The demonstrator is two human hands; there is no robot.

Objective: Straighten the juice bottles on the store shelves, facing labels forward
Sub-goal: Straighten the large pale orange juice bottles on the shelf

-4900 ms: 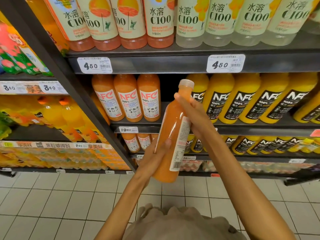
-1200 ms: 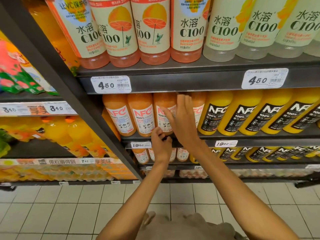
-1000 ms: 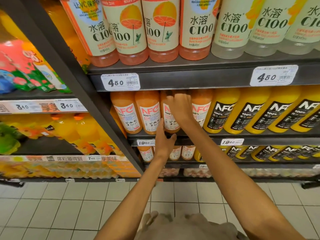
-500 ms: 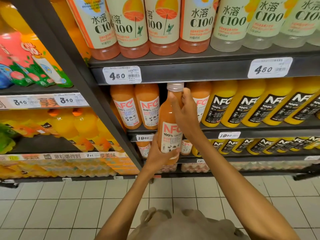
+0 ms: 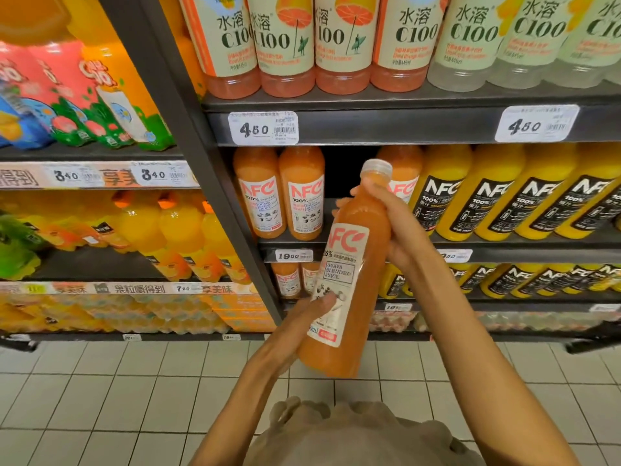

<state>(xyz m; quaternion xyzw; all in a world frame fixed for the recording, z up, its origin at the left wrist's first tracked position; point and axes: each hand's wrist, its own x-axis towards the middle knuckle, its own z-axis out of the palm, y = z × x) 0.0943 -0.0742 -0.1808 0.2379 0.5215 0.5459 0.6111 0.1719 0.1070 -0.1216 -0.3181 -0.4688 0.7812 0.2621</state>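
I hold an orange NFC guava juice bottle (image 5: 349, 274) in front of the shelves, tilted with its clear cap to the upper right and its white label facing me. My right hand (image 5: 393, 227) grips the bottle's upper part below the neck. My left hand (image 5: 302, 327) holds its lower part, thumb across the label. On the middle shelf (image 5: 504, 242) two guava bottles (image 5: 280, 193) stand at the left with labels forward, then a dark gap, then another guava bottle (image 5: 401, 169) behind the held one.
Yellow NFC orange juice bottles (image 5: 504, 200) with black labels fill the shelf's right side. C100 bottles (image 5: 339, 45) line the shelf above. A dark upright post (image 5: 188, 146) splits off the left bay of other drinks. White tiled floor (image 5: 134, 398) lies below.
Both hands have pulled the guava bottle out of its row and down toward me, tilting it. A gap now shows in the row where it stood.
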